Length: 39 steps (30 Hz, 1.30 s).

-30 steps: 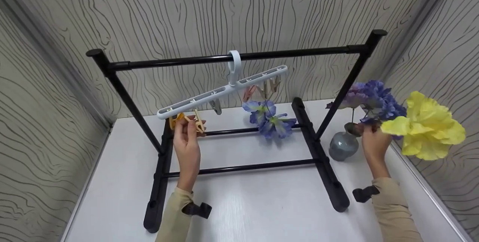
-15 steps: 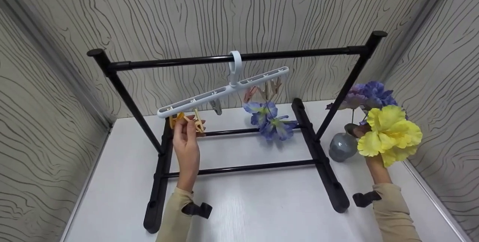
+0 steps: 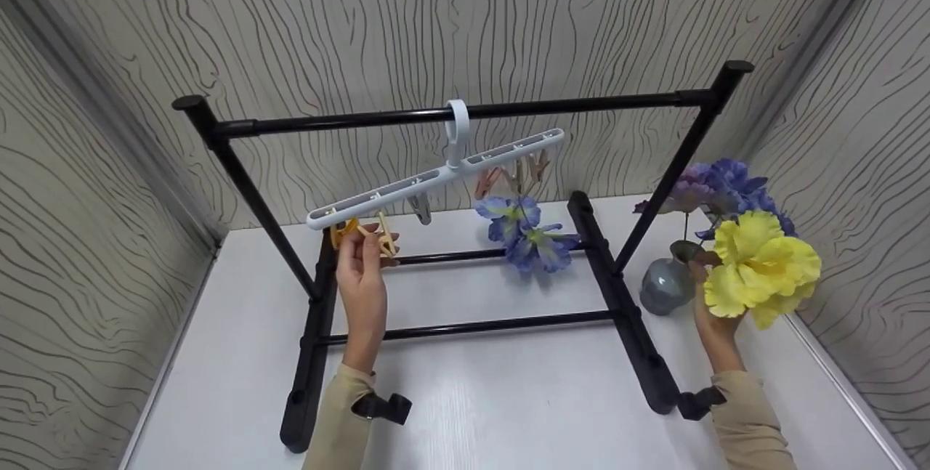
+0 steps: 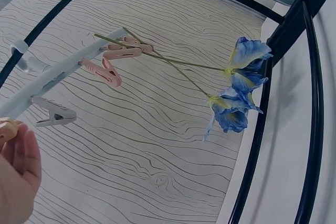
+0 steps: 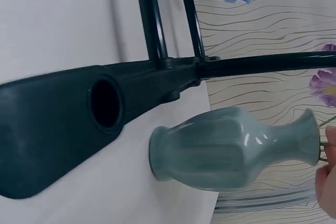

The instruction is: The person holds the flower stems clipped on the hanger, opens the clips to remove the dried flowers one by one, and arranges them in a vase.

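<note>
A pale blue clip hanger (image 3: 374,203) hangs tilted from the black rack's top bar, its left end lower. My left hand (image 3: 363,296) pinches a pale yellow clothespin (image 3: 387,239) beneath that end; an orange clothespin (image 3: 347,230) is beside the fingers. My right hand (image 3: 716,321) is at the mouth of a grey-green vase (image 3: 665,287), fingers closed on stems there. A large yellow flower (image 3: 763,266) covers part of this hand. Purple-blue flowers (image 3: 730,183) rise from the vase. In the right wrist view only fingertips (image 5: 326,174) show beside the stems.
Two blue flowers (image 4: 231,111) hang by their stems from pink clothespins (image 4: 123,52) at the hanger's right side. A grey clothespin (image 3: 419,208) hangs near the middle. The rack's black right foot (image 3: 632,332) stands left of the vase.
The yellow flower has swung left and slightly down, in front of my right hand. That hand has shifted a little left and lower. My left hand has stayed at the clothespin.
</note>
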Each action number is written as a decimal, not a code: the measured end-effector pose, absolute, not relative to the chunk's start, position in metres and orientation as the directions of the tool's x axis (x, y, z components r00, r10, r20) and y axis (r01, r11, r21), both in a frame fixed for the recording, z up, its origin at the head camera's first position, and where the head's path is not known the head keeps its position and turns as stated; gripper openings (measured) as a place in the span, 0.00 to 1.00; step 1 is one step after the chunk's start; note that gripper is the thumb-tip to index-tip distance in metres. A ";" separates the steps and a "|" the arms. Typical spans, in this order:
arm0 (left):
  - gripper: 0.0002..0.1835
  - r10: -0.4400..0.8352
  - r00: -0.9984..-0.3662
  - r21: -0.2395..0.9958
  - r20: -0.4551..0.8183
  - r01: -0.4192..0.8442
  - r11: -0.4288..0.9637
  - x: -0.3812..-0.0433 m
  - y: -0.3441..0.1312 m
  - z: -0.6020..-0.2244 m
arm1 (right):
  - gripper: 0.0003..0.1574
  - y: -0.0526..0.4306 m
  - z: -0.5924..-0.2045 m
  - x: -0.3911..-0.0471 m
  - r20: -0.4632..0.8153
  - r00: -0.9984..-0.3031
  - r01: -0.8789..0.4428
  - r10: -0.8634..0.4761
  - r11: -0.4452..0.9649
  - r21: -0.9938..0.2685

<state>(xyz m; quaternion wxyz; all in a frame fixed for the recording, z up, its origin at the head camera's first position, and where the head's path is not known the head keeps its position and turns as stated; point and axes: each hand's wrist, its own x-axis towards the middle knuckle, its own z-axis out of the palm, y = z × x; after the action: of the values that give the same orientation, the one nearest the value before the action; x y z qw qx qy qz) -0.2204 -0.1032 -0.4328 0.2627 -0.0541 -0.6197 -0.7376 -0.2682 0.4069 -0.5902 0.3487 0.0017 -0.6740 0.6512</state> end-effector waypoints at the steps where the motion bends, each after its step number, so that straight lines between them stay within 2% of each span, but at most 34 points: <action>1: 0.15 -0.323 -0.855 0.885 0.405 0.455 -0.095 -0.220 -0.104 -0.432 | 0.23 0.380 -0.565 -0.250 0.396 -0.700 -0.389 0.593 0.149 -0.909; 2: 0.15 -0.328 -0.853 0.884 0.406 0.457 -0.096 -0.220 -0.104 -0.432 | 0.26 0.356 -0.546 -0.235 0.291 -0.666 -0.353 0.687 0.053 -0.934; 4: 0.15 -0.334 -0.851 0.882 0.406 0.461 -0.102 -0.219 -0.106 -0.431 | 0.23 0.323 -0.535 -0.220 0.274 -0.639 -0.108 0.719 0.268 -0.957; 7: 0.15 -0.336 -0.852 0.882 0.401 0.458 -0.109 -0.218 -0.107 -0.430 | 0.13 0.288 -0.544 -0.215 0.340 -0.672 -0.063 0.658 0.407 -0.911; 12: 0.15 -0.326 -0.861 0.888 0.389 0.445 -0.117 -0.218 -0.108 -0.431 | 0.07 0.243 -0.524 -0.226 0.427 -0.784 -0.226 0.450 0.433 -0.873; 17: 0.15 -0.326 -0.864 0.892 0.383 0.438 -0.110 -0.219 -0.107 -0.430 | 0.10 0.205 -0.476 -0.256 0.464 -0.851 -0.367 0.245 0.355 -0.860; 23: 0.15 -0.313 -0.878 0.904 0.361 0.412 -0.113 -0.219 -0.106 -0.429 | 0.20 0.178 -0.434 -0.292 0.378 -0.924 -0.357 0.057 0.224 -0.907; 31: 0.14 -0.292 -0.882 0.904 0.371 0.415 -0.106 -0.220 -0.105 -0.427 | 0.27 0.171 -0.417 -0.311 0.279 -0.960 -0.278 -0.026 -0.035 -0.960; 34: 0.14 -0.294 -0.882 0.904 0.367 0.413 -0.111 -0.221 -0.105 -0.427 | 0.27 0.170 -0.416 -0.313 0.272 -0.962 -0.267 -0.040 -0.093 -0.959; 39: 0.14 -0.285 -0.893 0.916 0.348 0.389 -0.099 -0.222 -0.106 -0.427 | 0.27 0.167 -0.414 -0.315 0.218 -0.973 -0.209 -0.074 -0.111 -0.972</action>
<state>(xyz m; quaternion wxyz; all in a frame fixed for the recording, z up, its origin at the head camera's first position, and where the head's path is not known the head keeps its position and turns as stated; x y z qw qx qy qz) -0.2219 -0.1060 -0.4275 0.2275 -0.0412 -0.6315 -0.7401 -0.3150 0.1671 -0.4138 0.0459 0.1064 -0.6651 0.7377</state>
